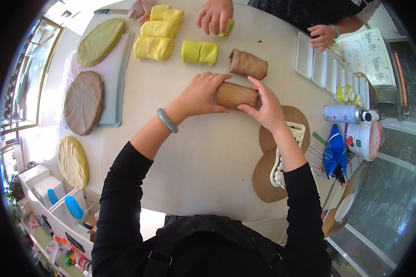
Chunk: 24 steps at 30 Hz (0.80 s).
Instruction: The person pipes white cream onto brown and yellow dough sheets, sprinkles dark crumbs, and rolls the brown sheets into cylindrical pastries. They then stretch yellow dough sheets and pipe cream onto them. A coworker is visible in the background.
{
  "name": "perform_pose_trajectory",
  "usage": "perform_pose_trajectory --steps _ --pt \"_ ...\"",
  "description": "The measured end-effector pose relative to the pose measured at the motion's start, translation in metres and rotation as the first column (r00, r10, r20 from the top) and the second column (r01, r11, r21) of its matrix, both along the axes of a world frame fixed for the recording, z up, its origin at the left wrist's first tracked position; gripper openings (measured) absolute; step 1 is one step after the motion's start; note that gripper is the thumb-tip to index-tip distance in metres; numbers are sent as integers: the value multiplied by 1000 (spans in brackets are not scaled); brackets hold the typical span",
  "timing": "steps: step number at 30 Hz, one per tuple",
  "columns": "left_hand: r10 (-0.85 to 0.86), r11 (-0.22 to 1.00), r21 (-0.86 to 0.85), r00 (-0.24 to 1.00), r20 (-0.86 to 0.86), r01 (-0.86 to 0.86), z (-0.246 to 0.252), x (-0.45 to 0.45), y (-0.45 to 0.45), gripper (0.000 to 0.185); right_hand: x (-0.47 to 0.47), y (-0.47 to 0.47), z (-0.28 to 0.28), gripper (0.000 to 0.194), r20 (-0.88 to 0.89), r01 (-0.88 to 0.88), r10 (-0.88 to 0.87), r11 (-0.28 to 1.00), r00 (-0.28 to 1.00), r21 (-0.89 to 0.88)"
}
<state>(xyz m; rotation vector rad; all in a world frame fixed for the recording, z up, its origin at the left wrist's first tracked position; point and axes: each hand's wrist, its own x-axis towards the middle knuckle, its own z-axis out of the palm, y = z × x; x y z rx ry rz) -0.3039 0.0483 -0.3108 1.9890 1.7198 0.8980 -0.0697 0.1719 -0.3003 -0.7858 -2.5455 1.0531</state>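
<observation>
A brown rolled crepe (236,95) lies between my two hands above the pale table. My left hand (202,93) holds its left end, with fingertips on the far side and the thumb along the near side. At its right end my right hand (263,104) grips it between thumb and fingers. Just beyond lies a second brown roll (248,64). Two flat brown round crepes (270,176) overlap under and beside my right forearm, with white cream piped on them. Yellow folded rolls (153,48) and a green pair of rolls (199,52) sit farther off.
Stacks of green (100,41), brown (84,103) and yellow crepes (73,162) lie left. Across the table, a co-worker's hand (215,15) touches a green roll; the other is near white trays (319,65). A spray can (343,114), blue piping bag (335,152) and tub (362,141) stand right.
</observation>
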Motion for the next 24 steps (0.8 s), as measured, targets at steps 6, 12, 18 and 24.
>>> perform_pose_trajectory --steps 6,12,18,24 --pt "-5 999 36 989 -145 11 -2 1 -2 79 3 -6 -4 90 25 -141 140 934 990 329" --pt "-17 1000 -22 978 -210 12 6 -3 9 69 -5 2 -10 83 -1 -51 54 954 999 296" --pt "-101 995 -37 956 -274 95 25 8 1 56 1 -9 15 75 121 -160 140 971 983 176" --pt "-56 976 184 951 -304 116 68 -7 42 52 -8 38 65 72 12 -117 118 957 993 266"
